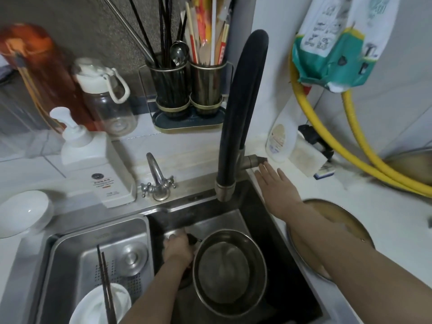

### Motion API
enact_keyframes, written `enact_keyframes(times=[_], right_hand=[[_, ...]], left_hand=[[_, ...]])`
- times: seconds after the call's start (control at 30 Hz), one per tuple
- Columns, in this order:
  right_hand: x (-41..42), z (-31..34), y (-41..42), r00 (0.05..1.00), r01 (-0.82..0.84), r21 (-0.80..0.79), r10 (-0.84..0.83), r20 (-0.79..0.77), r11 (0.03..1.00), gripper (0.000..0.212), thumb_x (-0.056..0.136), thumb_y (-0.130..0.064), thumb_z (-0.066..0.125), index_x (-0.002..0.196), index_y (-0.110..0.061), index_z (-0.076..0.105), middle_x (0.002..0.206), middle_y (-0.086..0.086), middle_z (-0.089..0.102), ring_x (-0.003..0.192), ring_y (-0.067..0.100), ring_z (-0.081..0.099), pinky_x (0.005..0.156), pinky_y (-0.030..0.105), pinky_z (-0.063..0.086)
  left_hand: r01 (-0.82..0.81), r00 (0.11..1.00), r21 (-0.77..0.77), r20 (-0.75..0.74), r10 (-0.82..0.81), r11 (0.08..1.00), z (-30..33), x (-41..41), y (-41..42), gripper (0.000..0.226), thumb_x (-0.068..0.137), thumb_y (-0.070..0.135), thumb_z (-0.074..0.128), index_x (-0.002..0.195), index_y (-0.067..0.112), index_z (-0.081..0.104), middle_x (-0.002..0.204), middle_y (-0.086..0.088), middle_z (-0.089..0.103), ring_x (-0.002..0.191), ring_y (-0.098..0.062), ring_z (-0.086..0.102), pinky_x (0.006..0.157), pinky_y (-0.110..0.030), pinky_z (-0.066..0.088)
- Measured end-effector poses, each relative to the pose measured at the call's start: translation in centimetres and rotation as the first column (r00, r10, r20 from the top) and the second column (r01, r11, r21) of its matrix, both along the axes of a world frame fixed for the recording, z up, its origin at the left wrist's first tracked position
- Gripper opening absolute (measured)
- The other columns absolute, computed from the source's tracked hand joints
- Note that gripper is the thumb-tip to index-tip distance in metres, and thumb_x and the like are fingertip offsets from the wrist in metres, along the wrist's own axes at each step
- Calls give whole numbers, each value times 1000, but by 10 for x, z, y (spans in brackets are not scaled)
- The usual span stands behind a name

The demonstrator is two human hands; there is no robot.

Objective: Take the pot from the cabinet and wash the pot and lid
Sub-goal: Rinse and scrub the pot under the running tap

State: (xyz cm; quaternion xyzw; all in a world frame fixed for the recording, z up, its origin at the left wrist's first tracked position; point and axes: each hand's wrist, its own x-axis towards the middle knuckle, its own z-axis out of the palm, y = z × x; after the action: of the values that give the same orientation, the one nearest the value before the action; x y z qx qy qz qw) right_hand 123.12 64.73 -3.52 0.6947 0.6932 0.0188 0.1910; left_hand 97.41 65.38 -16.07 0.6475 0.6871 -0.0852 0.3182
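A steel pot sits down in the dark sink basin, mouth up. My left hand is closed around the pot's handle at its left side. My right hand is stretched out flat, fingers apart, just below the lever of the tall black faucet; whether a fingertip touches the lever is unclear. The round lid lies on the white counter right of the sink, partly under my right forearm.
A steel drain tray fills the sink's left half, holding a white bowl with dark chopsticks and a round stopper. A small tap, soap dispenser, bottles, utensil holder, detergent bottle and yellow hoses ring the sink.
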Motion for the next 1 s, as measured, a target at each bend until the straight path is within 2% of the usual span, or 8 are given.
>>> enact_keyframes(times=[0.13,0.27,0.43,0.57,0.7,0.8,0.9,1.0], right_hand=[[1,5,-1,1000,-1,-15,2,9,1000,68,96,-13,35,151,-6,-5,160,13,-10,148,27,-11,120,42,2],[2,8,-2,1000,-14,-27,15,27,1000,69,96,-14,38,151,-7,-4,160,13,-10,148,27,-12,120,43,3],[2,10,-3,1000,-15,-29,15,6,999,69,96,-13,38,151,-8,-4,160,12,-10,148,26,-12,120,43,2],[2,12,-2,1000,-16,-35,16,-12,999,70,96,-12,39,151,-8,-4,160,12,-10,148,26,-11,120,43,2],[3,14,-1,999,-12,-29,11,-48,999,72,95,-11,42,152,-9,-2,161,11,-9,148,25,-11,120,42,2],[4,14,-2,999,-9,-29,8,-53,1000,73,95,-11,43,152,-9,-2,161,11,-8,148,25,-11,120,41,1],[3,14,-3,998,-10,-27,9,-55,1000,73,95,-13,44,151,-8,-2,161,12,-7,148,26,-10,120,42,1],[2,16,-4,998,-6,-28,4,-68,1000,72,95,-13,43,151,-7,-2,160,13,-8,148,26,-11,120,42,1]], left_hand=[[-49,974,-19,220,52,999,13,3,-5,35,84,29,65,112,9,56,117,-13,57,107,-27,59,87,-27,45],[-81,933,-14,350,81,997,32,5,-12,17,87,29,65,87,16,54,93,-3,59,89,-17,57,75,-21,37],[-93,929,32,362,75,995,51,13,-18,39,88,43,59,94,5,64,97,-13,70,92,-26,65,73,-23,40],[-103,918,58,389,73,993,65,15,-18,36,87,44,60,98,10,63,95,-6,69,91,-21,65,78,-25,45],[-127,926,115,370,76,985,80,14,-16,37,85,45,63,99,11,63,96,-5,68,93,-20,63,78,-23,43],[-162,927,135,360,104,977,96,13,-11,37,84,49,62,97,14,58,98,-7,67,98,-24,63,82,-29,45],[-210,920,160,367,140,964,117,15,-9,35,84,51,60,91,18,50,89,-2,62,96,-26,62,84,-34,49],[-234,916,195,373,149,953,136,21,-9,35,85,53,57,92,20,48,90,-2,63,95,-26,63,87,-41,51]])
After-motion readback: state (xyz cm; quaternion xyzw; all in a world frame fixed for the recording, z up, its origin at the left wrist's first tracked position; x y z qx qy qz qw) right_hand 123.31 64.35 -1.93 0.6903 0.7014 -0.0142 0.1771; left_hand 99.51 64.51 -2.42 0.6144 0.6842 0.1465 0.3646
